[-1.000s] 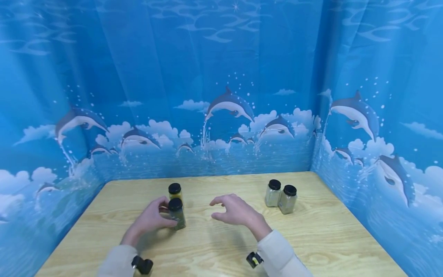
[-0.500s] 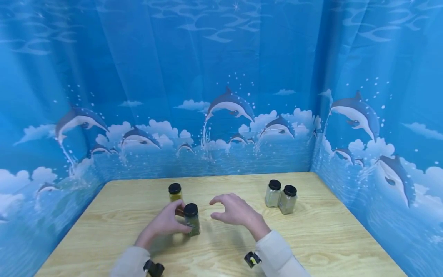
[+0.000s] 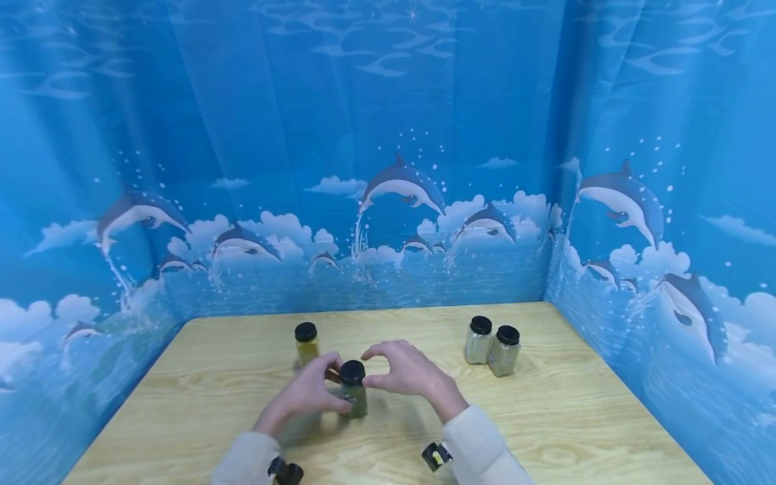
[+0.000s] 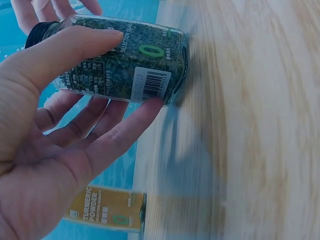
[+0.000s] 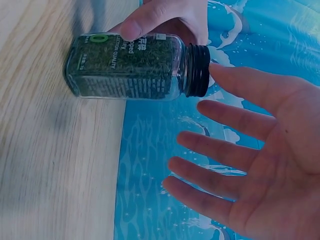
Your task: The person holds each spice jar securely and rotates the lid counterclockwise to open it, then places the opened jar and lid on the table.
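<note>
My left hand (image 3: 312, 391) grips a glass spice jar (image 3: 354, 397) of chopped green herb, thumb on one side and fingers on the other. Its black lid (image 5: 200, 71) is on, and the jar is upright, just above or on the table. Beside the lid is my right hand (image 3: 409, 374), fingers spread and relaxed, holding nothing. Its thumb tip is at the lid's edge; whether it touches, I cannot tell. Behind the left hand stands a turmeric powder jar (image 3: 308, 347), which the left wrist view also shows below the palm.
Two black-lidded jars stand side by side at the back right: a pale one (image 3: 478, 342) and a greyish one (image 3: 504, 353). The wooden table (image 3: 582, 404) ends at a blue dolphin-print curtain (image 3: 388, 135) at the back and sides.
My left hand has carried the herb jar rightward from in front of the turmeric jar to beside the right hand. The right hand has shifted slightly left.
</note>
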